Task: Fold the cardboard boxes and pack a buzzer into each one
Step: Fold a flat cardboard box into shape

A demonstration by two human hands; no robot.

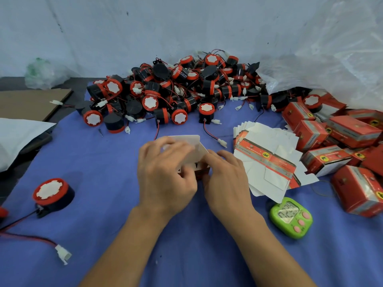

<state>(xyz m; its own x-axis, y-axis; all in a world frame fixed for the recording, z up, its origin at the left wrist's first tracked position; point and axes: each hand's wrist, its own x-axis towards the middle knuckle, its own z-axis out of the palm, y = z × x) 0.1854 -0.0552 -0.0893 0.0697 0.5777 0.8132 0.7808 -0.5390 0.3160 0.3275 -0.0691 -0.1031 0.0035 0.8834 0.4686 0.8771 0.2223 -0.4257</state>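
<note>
Blue cloth [103,162]: covers my work surface and carries everything listed here.
Plastic bag [331,69]: far right, crumpled, its mouth facing the pile; I judge the buzzers spilled out of it.
Buzzer pile [176,90]: far centre, a heap of black-and-red units with tangled wires, within reach for packing.
Folded boxes [342,146]: red, heaped on the right, out of my folding space. Whether each is filled I cannot tell.
Flat boxes [267,160]: fanned stack just right of my hands, so the next one comes off easily.
Left hand [163,172]: centre, fingers curled over the box's near-left side, gripping it. The fingertips are hidden behind my knuckles.
Right hand [226,179]: just right of the left one, fingers bent and closed on the box's right edge to steady the fold.
Box [190,146]: between both hands at centre, half formed, with a white flap standing up on the far side. No buzzer is visible inside.
Lone buzzer [51,193]: near left, set apart, probably the next to pack.
Timer [291,217]: green, near right, display facing me.
Plug [63,252]: white, near left, at a wire's end.
</note>
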